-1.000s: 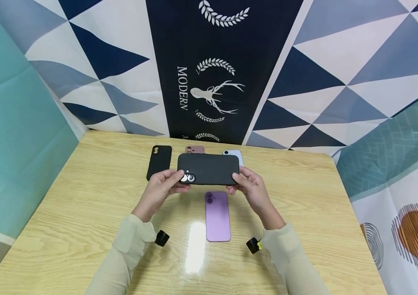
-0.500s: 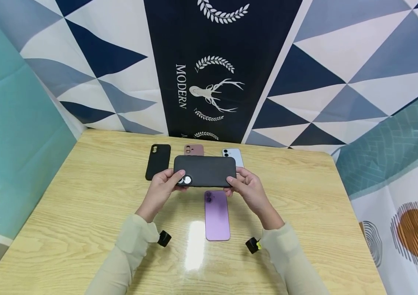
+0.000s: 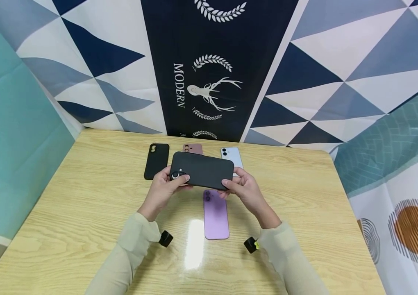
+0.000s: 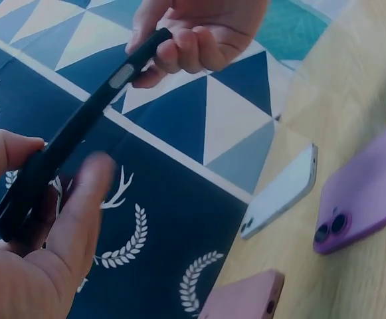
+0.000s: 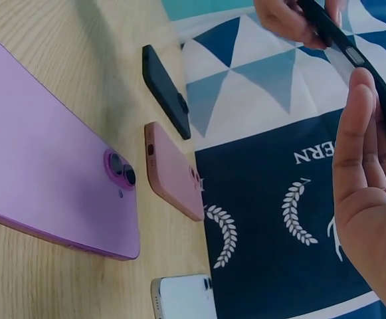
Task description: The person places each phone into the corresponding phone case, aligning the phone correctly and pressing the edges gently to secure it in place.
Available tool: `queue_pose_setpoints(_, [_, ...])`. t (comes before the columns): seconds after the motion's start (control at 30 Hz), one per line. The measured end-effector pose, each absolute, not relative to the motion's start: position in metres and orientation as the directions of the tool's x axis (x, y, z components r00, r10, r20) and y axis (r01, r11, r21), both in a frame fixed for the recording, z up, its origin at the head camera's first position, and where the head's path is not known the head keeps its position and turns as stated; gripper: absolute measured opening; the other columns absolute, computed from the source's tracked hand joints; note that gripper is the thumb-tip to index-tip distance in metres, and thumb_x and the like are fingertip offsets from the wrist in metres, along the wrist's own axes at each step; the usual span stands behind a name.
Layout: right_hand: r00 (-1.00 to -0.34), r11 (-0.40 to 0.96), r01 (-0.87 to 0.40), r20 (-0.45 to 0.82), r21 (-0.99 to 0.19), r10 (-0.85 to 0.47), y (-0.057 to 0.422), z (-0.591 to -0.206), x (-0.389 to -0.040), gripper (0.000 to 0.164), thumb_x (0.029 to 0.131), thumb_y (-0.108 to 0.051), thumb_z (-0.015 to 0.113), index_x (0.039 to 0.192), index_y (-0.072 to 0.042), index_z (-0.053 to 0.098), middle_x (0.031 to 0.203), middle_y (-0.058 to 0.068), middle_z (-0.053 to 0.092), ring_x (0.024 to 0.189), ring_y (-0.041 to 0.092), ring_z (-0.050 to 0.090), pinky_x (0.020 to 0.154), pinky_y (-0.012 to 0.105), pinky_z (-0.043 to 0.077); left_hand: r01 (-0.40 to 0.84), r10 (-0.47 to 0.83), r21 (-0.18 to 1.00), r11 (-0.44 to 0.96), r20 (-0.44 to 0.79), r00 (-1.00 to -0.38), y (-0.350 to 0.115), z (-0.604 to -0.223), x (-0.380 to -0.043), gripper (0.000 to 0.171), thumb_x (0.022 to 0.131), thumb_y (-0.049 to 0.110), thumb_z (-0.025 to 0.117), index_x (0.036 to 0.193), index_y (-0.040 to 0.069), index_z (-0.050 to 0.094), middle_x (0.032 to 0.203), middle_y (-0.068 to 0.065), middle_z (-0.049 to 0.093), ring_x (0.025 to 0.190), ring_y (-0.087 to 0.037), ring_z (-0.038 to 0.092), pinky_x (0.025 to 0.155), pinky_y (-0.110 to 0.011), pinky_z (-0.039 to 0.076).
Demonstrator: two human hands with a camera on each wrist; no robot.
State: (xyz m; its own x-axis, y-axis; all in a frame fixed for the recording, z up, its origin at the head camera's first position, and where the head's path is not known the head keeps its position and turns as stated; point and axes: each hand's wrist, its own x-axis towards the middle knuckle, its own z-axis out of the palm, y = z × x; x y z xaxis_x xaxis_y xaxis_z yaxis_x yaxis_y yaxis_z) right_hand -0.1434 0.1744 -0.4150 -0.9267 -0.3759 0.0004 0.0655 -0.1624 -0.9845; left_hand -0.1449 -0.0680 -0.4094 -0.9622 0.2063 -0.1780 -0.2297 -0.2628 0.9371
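A phone in a black case (image 3: 205,170) is held up sideways over the table, its back with the camera lenses facing up toward the head camera. My left hand (image 3: 160,191) grips its left end, thumb lying across the back beside the lenses. At the other end my right hand (image 3: 247,192) pinches it, thumb on the back and fingers underneath. Seen edge-on in the left wrist view, the cased phone (image 4: 80,129) shows a pale oblong on its side. Below the hands a purple phone (image 3: 216,221) lies back up, its top end close under the held one.
Along the back of the wooden table (image 3: 83,196) lie a black phone case (image 3: 156,162), a dusty pink phone or case (image 3: 193,148) and a light blue phone (image 3: 232,154). The held phone partly covers the last two. A patterned cloth wall (image 3: 209,82) rises behind them.
The held phone has tilted, its right end now lower than its left, and shifted slightly left. My left thumb has slid inward across its back. The phones on the table stay put.
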Motion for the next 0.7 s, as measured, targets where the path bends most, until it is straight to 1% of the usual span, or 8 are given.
queue_pose_setpoints(0.07, [-0.918,-0.172,0.083,-0.008,-0.982,-0.397,0.1738,-0.4155,-0.1436,0.024,0.090,0.000,0.053,0.112,-0.005,0.043,0.072,0.001,0.072,0.061,0.010,0.067,0.057,0.023,0.056,-0.231,0.217,0.921,-0.314,-0.167,-0.962,-0.0678,-0.4101,-0.1449,0.030,0.088,-0.005,0.056,0.117,-0.004,0.048,0.089,0.001,0.065,0.077,-0.011,0.069,0.082,-0.037,0.057])
queue_pose_setpoints(0.2, [-0.890,-0.217,0.113,-0.002,-0.970,-0.455,0.1745,-0.4179,-0.1428,0.029,0.092,-0.003,0.051,0.120,-0.002,0.040,0.073,0.004,0.072,0.062,0.013,0.069,0.058,0.027,0.058,-0.231,0.218,0.896,-0.378,-0.157,-0.963,-0.0675,-0.4115,-0.1451,0.023,0.089,-0.005,0.054,0.111,-0.001,0.050,0.083,0.001,0.069,0.072,-0.011,0.070,0.072,-0.029,0.059])
queue_pose_setpoints(0.27, [-0.876,-0.236,0.120,0.009,-0.964,-0.483,0.1761,-0.4194,-0.1418,0.027,0.094,-0.006,0.049,0.120,-0.001,0.043,0.072,0.004,0.072,0.062,0.014,0.069,0.056,0.027,0.057,-0.233,0.211,0.883,-0.408,-0.157,-0.965,-0.0668,-0.4125,-0.1457,0.017,0.089,-0.004,0.053,0.106,0.000,0.052,0.081,0.000,0.070,0.070,-0.012,0.070,0.070,-0.027,0.059])
queue_pose_setpoints(0.33, [-0.863,-0.233,0.123,0.012,-0.965,-0.505,0.1776,-0.4208,-0.1413,0.019,0.096,-0.010,0.047,0.113,-0.002,0.049,0.071,0.004,0.072,0.061,0.014,0.069,0.054,0.026,0.056,-0.240,0.198,0.868,-0.434,-0.168,-0.966,-0.0660,-0.4132,-0.1459,0.014,0.090,-0.003,0.052,0.103,0.001,0.054,0.080,0.000,0.070,0.069,-0.012,0.070,0.068,-0.026,0.059])
queue_pose_setpoints(0.4, [-0.852,-0.211,0.118,0.010,-0.970,-0.523,0.1779,-0.4212,-0.1409,0.013,0.097,-0.013,0.046,0.103,-0.005,0.054,0.069,0.002,0.071,0.059,0.012,0.068,0.052,0.024,0.054,-0.251,0.183,0.856,-0.452,-0.186,-0.965,-0.0655,-0.4143,-0.1464,0.012,0.091,-0.002,0.051,0.102,0.002,0.055,0.080,-0.001,0.070,0.069,-0.012,0.070,0.066,-0.024,0.058])
queue_pose_setpoints(0.47, [-0.842,-0.187,0.119,0.000,-0.975,-0.539,0.1776,-0.4220,-0.1413,0.015,0.097,-0.016,0.046,0.093,-0.007,0.058,0.066,0.001,0.070,0.057,0.010,0.066,0.051,0.023,0.052,-0.262,0.165,0.853,-0.452,-0.209,-0.964,-0.0650,-0.4151,-0.1467,0.014,0.091,-0.001,0.051,0.104,0.000,0.055,0.080,0.000,0.069,0.068,-0.011,0.070,0.065,-0.023,0.058])
queue_pose_setpoints(0.53, [-0.832,-0.170,0.117,-0.003,-0.979,-0.554,0.1769,-0.4229,-0.1418,0.019,0.098,-0.017,0.045,0.087,-0.008,0.059,0.065,0.001,0.069,0.056,0.009,0.065,0.051,0.022,0.052,-0.274,0.151,0.855,-0.441,-0.230,-0.961,-0.0644,-0.4157,-0.1470,0.019,0.091,0.001,0.050,0.110,-0.002,0.054,0.080,0.000,0.068,0.068,-0.009,0.069,0.064,-0.021,0.058])
queue_pose_setpoints(0.7, [-0.825,-0.148,0.117,-0.013,-0.982,-0.565,0.1743,-0.4234,-0.1436,0.025,0.098,-0.018,0.043,0.083,-0.010,0.062,0.063,-0.002,0.067,0.053,0.007,0.061,0.050,0.020,0.050,-0.292,0.130,0.872,-0.392,-0.262,-0.956,-0.0642,-0.4152,-0.1477,0.031,0.092,0.003,0.050,0.121,-0.007,0.049,0.081,0.001,0.065,0.067,-0.007,0.066,0.063,-0.018,0.057])
